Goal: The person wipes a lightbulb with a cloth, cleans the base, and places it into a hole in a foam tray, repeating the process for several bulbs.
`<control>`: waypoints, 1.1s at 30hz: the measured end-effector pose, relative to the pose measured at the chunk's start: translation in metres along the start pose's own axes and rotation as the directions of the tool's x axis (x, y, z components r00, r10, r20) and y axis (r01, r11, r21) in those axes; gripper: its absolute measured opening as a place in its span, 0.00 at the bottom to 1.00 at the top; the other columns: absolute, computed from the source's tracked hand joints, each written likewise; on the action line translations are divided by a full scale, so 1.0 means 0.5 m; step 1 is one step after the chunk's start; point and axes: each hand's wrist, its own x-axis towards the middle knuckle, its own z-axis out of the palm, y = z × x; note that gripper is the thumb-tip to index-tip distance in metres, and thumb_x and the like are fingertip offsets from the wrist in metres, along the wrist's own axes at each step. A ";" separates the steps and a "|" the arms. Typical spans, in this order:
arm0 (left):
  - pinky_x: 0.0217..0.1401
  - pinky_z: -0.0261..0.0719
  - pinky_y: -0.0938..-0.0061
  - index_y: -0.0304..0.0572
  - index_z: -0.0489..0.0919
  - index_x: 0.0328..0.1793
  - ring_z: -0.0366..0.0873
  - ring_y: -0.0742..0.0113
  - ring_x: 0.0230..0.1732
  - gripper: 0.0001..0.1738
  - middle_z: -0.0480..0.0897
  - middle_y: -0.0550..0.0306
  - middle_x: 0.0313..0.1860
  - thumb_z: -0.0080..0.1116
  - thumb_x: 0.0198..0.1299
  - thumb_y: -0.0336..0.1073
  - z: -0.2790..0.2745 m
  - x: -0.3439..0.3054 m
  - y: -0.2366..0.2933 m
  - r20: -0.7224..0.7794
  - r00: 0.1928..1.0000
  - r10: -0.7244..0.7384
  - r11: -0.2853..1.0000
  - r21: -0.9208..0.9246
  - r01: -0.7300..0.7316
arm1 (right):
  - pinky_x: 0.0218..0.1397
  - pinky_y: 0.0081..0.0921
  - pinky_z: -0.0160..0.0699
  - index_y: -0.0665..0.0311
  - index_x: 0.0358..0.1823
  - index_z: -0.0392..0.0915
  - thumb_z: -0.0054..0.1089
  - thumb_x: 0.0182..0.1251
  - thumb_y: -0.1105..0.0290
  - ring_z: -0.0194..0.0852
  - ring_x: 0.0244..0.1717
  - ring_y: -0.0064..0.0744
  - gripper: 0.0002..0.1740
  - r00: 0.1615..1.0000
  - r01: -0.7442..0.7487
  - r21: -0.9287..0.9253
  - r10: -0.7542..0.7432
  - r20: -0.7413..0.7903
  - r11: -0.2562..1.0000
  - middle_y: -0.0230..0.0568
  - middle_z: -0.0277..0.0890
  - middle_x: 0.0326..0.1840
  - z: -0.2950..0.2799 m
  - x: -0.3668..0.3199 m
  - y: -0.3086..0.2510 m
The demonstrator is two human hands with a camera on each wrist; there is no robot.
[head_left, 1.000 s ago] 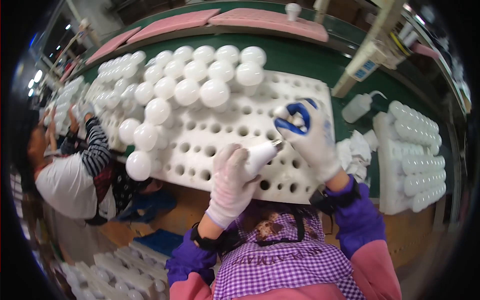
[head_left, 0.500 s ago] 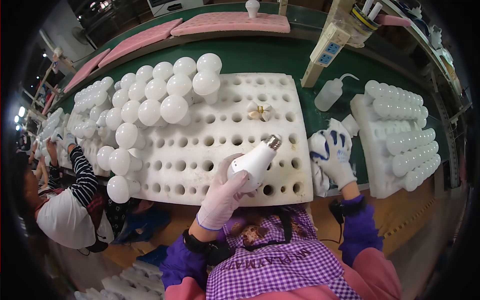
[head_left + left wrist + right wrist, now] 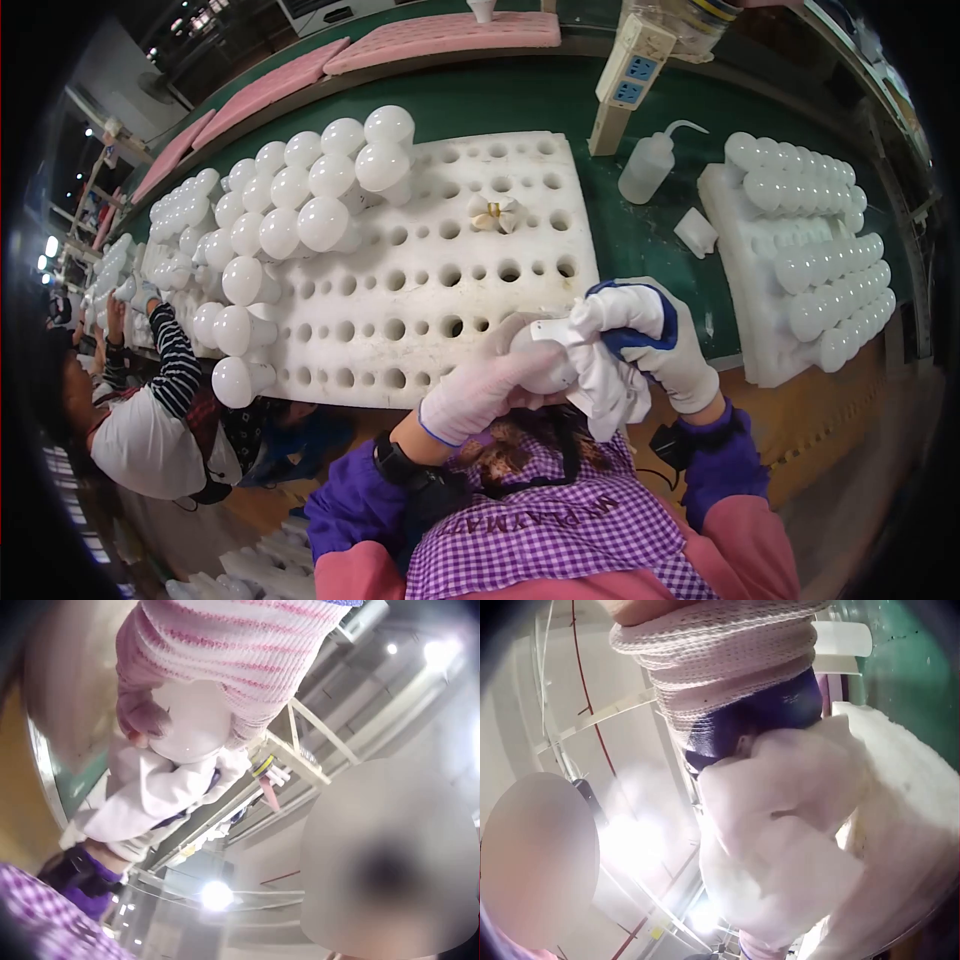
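My gloved left hand [image 3: 478, 388] holds a white light bulb [image 3: 548, 366] above the near edge of the white foam board [image 3: 330, 308]. In the left wrist view, fingers and thumb curl around the bulb's round dome [image 3: 191, 724]. My right hand [image 3: 668, 345], in a glove with blue-coated fingers, grips a crumpled white cloth [image 3: 612, 392] against the bulb's side. That cloth [image 3: 780, 832] fills the middle of the right wrist view and hides the right fingertips. A small cluster of white pieces with a gold-coloured middle [image 3: 493, 212] lies on the board.
Rows of white bulbs [image 3: 323, 223] stand in the board's left part. Right of it are a squeeze bottle [image 3: 647, 168], a small white block [image 3: 696, 232] and another foam tray [image 3: 745, 300] of bulbs. A post with sockets [image 3: 632, 75] rises behind. Another person [image 3: 150, 440] works at left.
My right hand set the small white pieces on the board, then took the cloth from the table and brought it left to the bulb. My left hand turned the bulb and moved it slightly nearer.
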 end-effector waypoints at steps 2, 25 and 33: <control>0.39 0.80 0.74 0.35 0.62 0.65 0.79 0.63 0.44 0.35 0.75 0.47 0.49 0.64 0.56 0.42 -0.015 -0.010 0.001 -0.017 1.000 0.018 0.982 0.188 -0.015 | 0.59 0.25 0.70 0.69 0.52 0.74 0.70 0.51 0.77 0.74 0.52 0.26 0.24 0.999 0.038 -0.023 -0.038 0.000 0.999 0.36 0.75 0.52 0.005 0.008 0.001; 0.60 0.71 0.60 0.33 0.59 0.69 0.70 0.39 0.59 0.48 0.66 0.38 0.63 0.73 0.40 0.29 -0.053 0.018 -0.018 0.497 0.573 0.652 -0.064 0.789 -0.611 | 0.57 0.21 0.68 0.71 0.46 0.76 0.57 0.62 0.73 0.73 0.48 0.25 0.13 0.980 -0.016 0.100 0.035 -0.196 0.995 0.37 0.77 0.47 0.038 0.017 -0.010; 0.70 0.62 0.64 0.33 0.57 0.70 0.63 0.54 0.68 0.45 0.65 0.43 0.65 0.69 0.47 0.29 -0.100 -0.007 0.005 0.220 0.624 0.750 0.163 0.853 -0.496 | 0.54 0.25 0.71 0.66 0.56 0.74 0.64 0.51 0.73 0.74 0.46 0.31 0.27 0.914 -0.058 -0.970 -0.378 -0.146 0.237 0.41 0.78 0.47 -0.106 0.053 0.027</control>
